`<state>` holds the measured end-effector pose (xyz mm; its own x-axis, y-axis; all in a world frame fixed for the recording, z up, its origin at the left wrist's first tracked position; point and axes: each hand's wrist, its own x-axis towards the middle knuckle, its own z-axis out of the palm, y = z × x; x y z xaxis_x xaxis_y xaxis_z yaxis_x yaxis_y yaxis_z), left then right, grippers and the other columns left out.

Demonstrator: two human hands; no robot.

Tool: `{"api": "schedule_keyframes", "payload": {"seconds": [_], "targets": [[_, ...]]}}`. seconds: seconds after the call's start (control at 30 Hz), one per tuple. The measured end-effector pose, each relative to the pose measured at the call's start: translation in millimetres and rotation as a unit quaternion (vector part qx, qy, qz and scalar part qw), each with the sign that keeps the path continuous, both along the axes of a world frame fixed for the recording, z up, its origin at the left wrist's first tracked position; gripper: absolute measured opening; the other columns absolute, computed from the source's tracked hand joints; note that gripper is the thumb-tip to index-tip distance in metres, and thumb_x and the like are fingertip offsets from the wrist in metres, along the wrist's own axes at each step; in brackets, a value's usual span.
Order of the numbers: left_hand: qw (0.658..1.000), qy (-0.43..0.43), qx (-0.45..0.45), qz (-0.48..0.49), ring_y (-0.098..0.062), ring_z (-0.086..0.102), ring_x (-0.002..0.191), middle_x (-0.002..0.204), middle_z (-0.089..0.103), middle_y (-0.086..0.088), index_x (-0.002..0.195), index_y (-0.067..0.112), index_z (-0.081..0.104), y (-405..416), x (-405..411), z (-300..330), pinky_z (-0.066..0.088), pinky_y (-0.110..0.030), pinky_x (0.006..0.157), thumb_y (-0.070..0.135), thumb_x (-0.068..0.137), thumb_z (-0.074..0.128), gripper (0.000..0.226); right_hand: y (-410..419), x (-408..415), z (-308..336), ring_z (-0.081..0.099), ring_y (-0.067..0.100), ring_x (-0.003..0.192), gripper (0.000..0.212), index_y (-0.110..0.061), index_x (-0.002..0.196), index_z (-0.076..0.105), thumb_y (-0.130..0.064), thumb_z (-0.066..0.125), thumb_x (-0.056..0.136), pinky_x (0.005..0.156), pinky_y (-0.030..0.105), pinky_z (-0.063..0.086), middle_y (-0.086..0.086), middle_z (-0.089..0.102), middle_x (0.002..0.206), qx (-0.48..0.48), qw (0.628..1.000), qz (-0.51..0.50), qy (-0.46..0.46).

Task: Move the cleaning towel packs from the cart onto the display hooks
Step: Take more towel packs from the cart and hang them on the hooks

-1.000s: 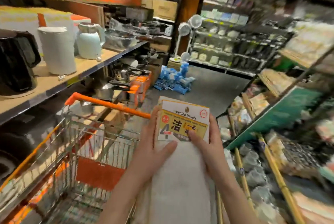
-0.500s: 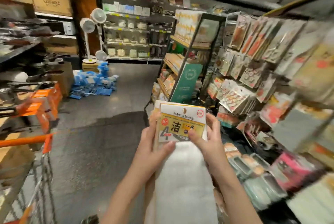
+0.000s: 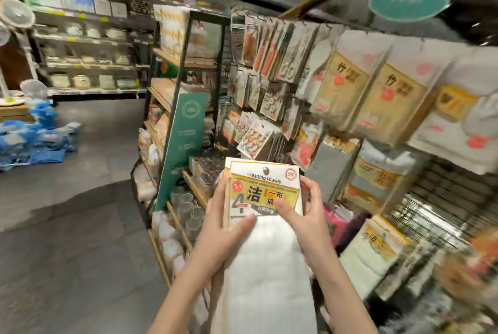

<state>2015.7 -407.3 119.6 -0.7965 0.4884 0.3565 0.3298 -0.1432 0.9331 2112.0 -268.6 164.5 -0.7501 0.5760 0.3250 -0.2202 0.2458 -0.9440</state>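
I hold a stack of cleaning towel packs point(image 3: 265, 266) upright in front of me, long white towels with a white and yellow card header on top. My left hand point(image 3: 223, 228) grips the stack's left edge, thumb across the front. My right hand point(image 3: 304, 215) grips the right edge, thumb on the label. To the right stands the hook display point(image 3: 431, 199), a dark grid panel hung with similar towel packs point(image 3: 377, 250). The cart is out of view.
A shelf unit with a green side panel point(image 3: 183, 150) stands just left of the packs, jars on its low tiers. Blue packets point(image 3: 35, 139) lie piled on the grey floor at left. Fans and far shelving line the back wall.
My view has swung right, away from the cart toward the hook display. The cart has left the frame. Both hands keep the same hold on the packs.
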Motion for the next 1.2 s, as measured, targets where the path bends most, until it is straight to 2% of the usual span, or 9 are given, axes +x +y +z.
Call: {"api": "schedule_keyframes", "payload": {"seconds": [0.07, 0.2, 0.37, 0.43, 0.53, 0.67, 0.73, 1.03, 1.2], "targets": [[1.0, -0.002, 0.003, -0.025, -0.017, 0.043, 0.132, 0.142, 0.045, 0.011, 0.138, 0.06, 0.024, 22, 7, -1, 0.035, -0.053, 0.108, 0.058, 0.066, 0.072, 0.086, 20, 10, -2, 0.056, -0.001, 0.109, 0.062, -0.036, 0.122, 0.045, -0.027, 0.078, 0.071, 0.086, 0.019, 0.05, -0.003, 0.054, 0.129, 0.007, 1.0, -0.024, -0.005], [0.996, -0.031, 0.004, -0.083, -0.017, 0.039, 0.135, 0.144, 0.042, 0.014, 0.135, 0.065, 0.02, 53, 13, -9, 0.032, -0.058, 0.108, 0.07, 0.061, 0.072, 0.091, 48, 24, -10, 0.048, 0.011, 0.125, 0.076, -0.054, 0.126, 0.041, -0.047, 0.079, 0.061, 0.102, 0.042, 0.044, -0.008, 0.048, 0.137, 0.013, 0.998, -0.044, -0.032], [0.989, -0.017, 0.005, -0.146, -0.009, 0.045, 0.13, 0.14, 0.046, 0.018, 0.129, 0.071, 0.023, 94, 6, -2, 0.036, -0.05, 0.108, 0.06, 0.067, 0.072, 0.08, 78, 29, -5, 0.049, -0.018, 0.106, 0.073, -0.04, 0.131, 0.037, -0.012, 0.076, 0.076, 0.079, 0.009, 0.047, -0.014, 0.047, 0.13, 0.001, 0.997, -0.079, -0.019], [0.988, -0.005, -0.003, -0.153, -0.004, 0.046, 0.128, 0.137, 0.049, 0.021, 0.122, 0.077, 0.023, 107, 2, 3, 0.039, -0.038, 0.106, 0.058, 0.067, 0.069, 0.074, 88, 28, -3, 0.052, -0.02, 0.099, 0.072, -0.031, 0.133, 0.036, 0.002, 0.069, 0.079, 0.074, 0.006, 0.046, -0.014, 0.048, 0.126, -0.01, 0.996, -0.085, -0.012], [0.982, -0.021, 0.0, -0.189, 0.007, 0.046, 0.124, 0.139, 0.046, 0.021, 0.123, 0.073, 0.025, 125, -6, 8, 0.041, -0.02, 0.103, 0.053, 0.069, 0.068, 0.072, 101, 22, -3, 0.055, -0.012, 0.105, 0.075, -0.032, 0.136, 0.035, 0.002, 0.069, 0.078, 0.079, 0.01, 0.048, -0.01, 0.048, 0.132, -0.01, 0.993, -0.115, -0.011], [0.972, -0.028, 0.003, -0.233, -0.017, 0.038, 0.136, 0.145, 0.044, 0.014, 0.139, 0.058, 0.024, 151, -27, 2, 0.033, -0.052, 0.109, 0.057, 0.072, 0.072, 0.082, 116, 13, 0, 0.056, -0.008, 0.106, 0.074, -0.029, 0.137, 0.036, 0.0, 0.07, 0.078, 0.08, 0.013, 0.049, -0.006, 0.05, 0.132, -0.004, 0.99, -0.14, -0.006], [0.969, -0.035, -0.002, -0.246, -0.022, 0.039, 0.136, 0.146, 0.043, 0.009, 0.142, 0.054, 0.021, 160, -35, -1, 0.032, -0.057, 0.108, 0.057, 0.072, 0.074, 0.088, 120, 9, 0, 0.055, -0.012, 0.1, 0.073, -0.025, 0.136, 0.035, 0.003, 0.07, 0.077, 0.078, 0.011, 0.048, -0.008, 0.052, 0.127, 0.004, 0.988, -0.155, 0.002], [0.962, -0.022, -0.037, -0.271, -0.015, 0.031, 0.14, 0.152, 0.029, 0.021, 0.137, 0.063, 0.021, 184, -39, -7, 0.029, -0.054, 0.111, 0.058, 0.072, 0.07, 0.081, 139, 12, -13, 0.056, -0.005, 0.102, 0.064, -0.037, 0.114, 0.04, 0.004, 0.071, 0.075, 0.08, 0.018, 0.05, -0.013, 0.056, 0.112, -0.014, 0.977, -0.213, 0.013], [0.958, -0.052, -0.044, -0.278, -0.008, 0.045, 0.129, 0.138, 0.048, 0.019, 0.128, 0.061, 0.035, 196, -21, -13, 0.038, -0.047, 0.107, 0.058, 0.066, 0.07, 0.071, 154, 30, -25, 0.06, 0.021, 0.106, 0.065, -0.035, 0.11, 0.04, 0.012, 0.068, 0.075, 0.088, 0.038, 0.052, 0.005, 0.058, 0.118, -0.071, 0.972, -0.223, 0.036]]}}
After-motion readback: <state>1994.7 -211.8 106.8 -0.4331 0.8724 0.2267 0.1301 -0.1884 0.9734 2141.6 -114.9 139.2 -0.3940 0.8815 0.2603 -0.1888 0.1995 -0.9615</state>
